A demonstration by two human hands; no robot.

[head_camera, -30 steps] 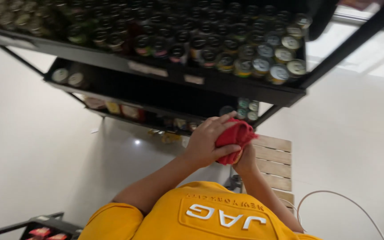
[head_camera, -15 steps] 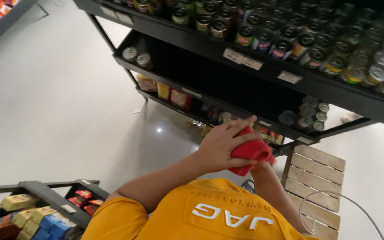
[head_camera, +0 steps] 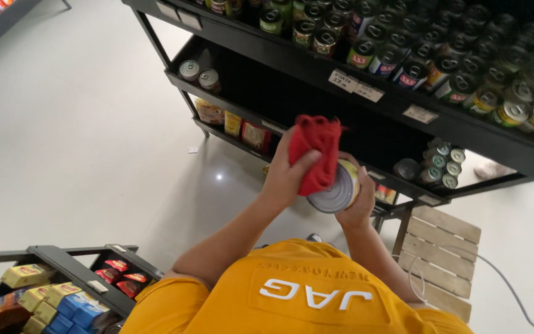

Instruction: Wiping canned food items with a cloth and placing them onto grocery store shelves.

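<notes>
At the centre of the frame the left hand (head_camera: 282, 176) presses a red cloth (head_camera: 315, 151) against a tin can (head_camera: 340, 188), while the right hand (head_camera: 358, 207) cups the can from below, its silver end facing the camera. The person's yellow shirt (head_camera: 304, 297) fills the bottom centre. Black shelves (head_camera: 316, 71) run across the upper right, packed with rows of cans (head_camera: 403, 49). A wooden pallet (head_camera: 443, 250) lies on the pale floor (head_camera: 75, 124) at lower right. A black rack (head_camera: 69, 266) of boxed goods sits at lower left.
</notes>
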